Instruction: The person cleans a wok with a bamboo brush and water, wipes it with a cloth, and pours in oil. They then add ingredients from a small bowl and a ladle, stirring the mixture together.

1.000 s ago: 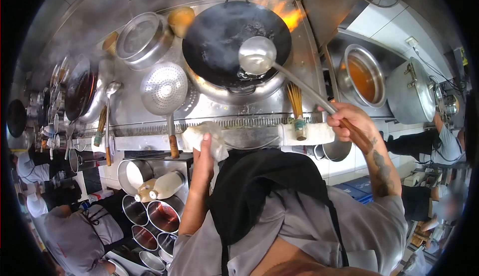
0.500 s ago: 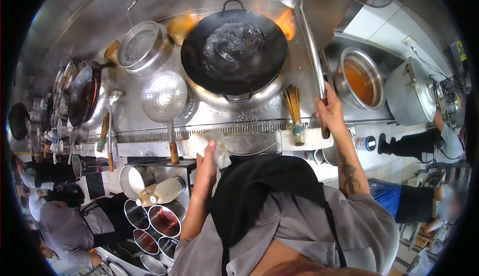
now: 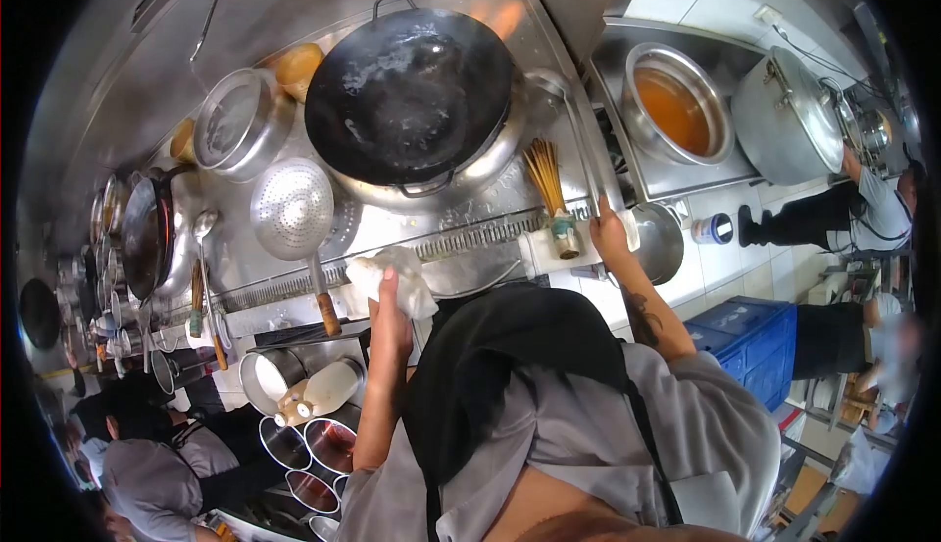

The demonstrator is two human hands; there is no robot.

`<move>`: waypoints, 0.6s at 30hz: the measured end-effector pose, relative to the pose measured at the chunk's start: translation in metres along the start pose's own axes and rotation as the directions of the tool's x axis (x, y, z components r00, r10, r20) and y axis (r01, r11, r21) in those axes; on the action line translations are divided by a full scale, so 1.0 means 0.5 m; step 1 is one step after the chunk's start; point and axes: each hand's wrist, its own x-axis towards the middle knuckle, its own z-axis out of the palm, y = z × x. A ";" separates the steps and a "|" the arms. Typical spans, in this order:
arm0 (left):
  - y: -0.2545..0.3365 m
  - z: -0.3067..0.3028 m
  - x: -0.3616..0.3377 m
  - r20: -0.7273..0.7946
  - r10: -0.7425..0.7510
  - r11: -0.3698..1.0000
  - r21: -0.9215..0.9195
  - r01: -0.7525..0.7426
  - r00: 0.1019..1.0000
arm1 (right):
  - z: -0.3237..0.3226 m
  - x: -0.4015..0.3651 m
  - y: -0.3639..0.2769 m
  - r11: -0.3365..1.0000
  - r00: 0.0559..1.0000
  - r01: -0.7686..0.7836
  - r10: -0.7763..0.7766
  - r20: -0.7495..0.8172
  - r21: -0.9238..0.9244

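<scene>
A crumpled white cloth (image 3: 410,292) is in my left hand (image 3: 390,321), at the stove's front edge. My right hand (image 3: 610,238) is closed at the handle end of a long metal ladle (image 3: 576,130), whose bowl rests low beside the wok. The black wok (image 3: 407,101) sits on the burner ring with a little shiny liquid and haze inside, and neither hand touches it. A bundled bamboo brush (image 3: 551,194) stands just left of my right hand. The perforated skimmer (image 3: 293,209) with a wooden handle lies left of the cloth.
To the right are a pot of orange liquid (image 3: 674,106) and a large lidded pot (image 3: 789,111). A metal basin (image 3: 235,125) stands at the back left. Containers with red contents (image 3: 330,444) sit low left. A blue crate (image 3: 745,341) and other people are nearby.
My right hand has lowered the ladle from above the stove to beside the wok. The flame behind the wok has shrunk from view. The whole view has turned and shifted somewhat.
</scene>
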 end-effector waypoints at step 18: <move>-0.001 -0.010 -0.023 -0.179 -0.035 0.999 0.035 0.042 0.983 | -0.139 0.105 -0.172 0.819 0.922 -0.217 -0.006 0.386 0.531</move>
